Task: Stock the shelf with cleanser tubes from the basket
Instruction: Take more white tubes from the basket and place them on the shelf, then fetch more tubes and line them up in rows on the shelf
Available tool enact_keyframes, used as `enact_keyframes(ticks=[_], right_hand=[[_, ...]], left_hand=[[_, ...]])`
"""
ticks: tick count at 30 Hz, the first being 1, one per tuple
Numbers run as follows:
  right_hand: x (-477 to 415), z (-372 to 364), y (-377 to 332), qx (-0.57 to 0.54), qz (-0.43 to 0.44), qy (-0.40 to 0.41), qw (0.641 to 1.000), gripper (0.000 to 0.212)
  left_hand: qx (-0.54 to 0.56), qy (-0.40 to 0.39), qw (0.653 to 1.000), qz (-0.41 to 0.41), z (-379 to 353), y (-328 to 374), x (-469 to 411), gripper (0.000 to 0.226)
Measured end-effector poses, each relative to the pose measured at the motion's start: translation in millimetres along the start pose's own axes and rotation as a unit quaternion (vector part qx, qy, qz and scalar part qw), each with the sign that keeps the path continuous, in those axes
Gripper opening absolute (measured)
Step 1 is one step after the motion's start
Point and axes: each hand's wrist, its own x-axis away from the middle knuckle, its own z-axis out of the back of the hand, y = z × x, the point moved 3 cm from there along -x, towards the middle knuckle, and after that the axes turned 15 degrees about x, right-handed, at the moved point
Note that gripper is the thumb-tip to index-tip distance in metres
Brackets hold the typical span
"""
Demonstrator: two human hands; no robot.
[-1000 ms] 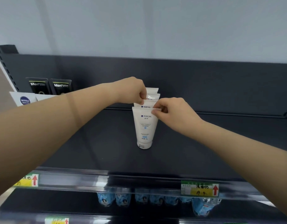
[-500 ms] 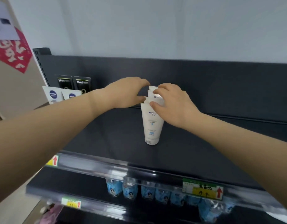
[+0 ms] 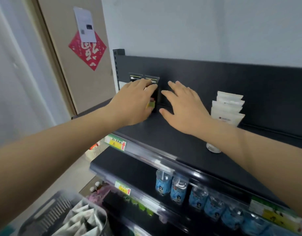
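With the cleanser tubes (image 3: 229, 106) ranked toward the shelf's (image 3: 164, 137) right, we seemed to be tidying, left hand (image 3: 133, 101) on the black packs (image 3: 151, 79) at its back left corner, grip unclear, right hand (image 3: 182, 108) spread empty; next, we judged, another tube from the basket (image 3: 49, 213).
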Motion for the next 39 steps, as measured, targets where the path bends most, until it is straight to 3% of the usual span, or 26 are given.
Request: enact_keyframes(ticks=[8, 15, 24, 31, 39], right_hand=[[-43, -18, -143, -0.038, 0.093, -0.016, 0.995, 0.062], [-51, -51, -267, -0.069, 0.162, -0.040, 0.984, 0.059], [-45, -125, -375, -0.087, 0.259, -0.109, 0.956, 0.060], [-43, -203, -429, -0.111, 0.338, -0.183, 0.916, 0.058], [-30, -303, -474, -0.114, 0.414, -0.277, 0.859, 0.058]], left_hand=[[-0.060, -0.015, 0.991, 0.120, 8, -105, 109, 0.074], [-0.032, -0.045, 0.977, 0.207, -5, -187, 213, 0.070], [-0.006, -0.098, 0.945, 0.312, -57, -249, 307, 0.078], [0.054, -0.148, 0.894, 0.419, -131, -281, 363, 0.072], [0.138, -0.175, 0.811, 0.541, -218, -305, 411, 0.065]])
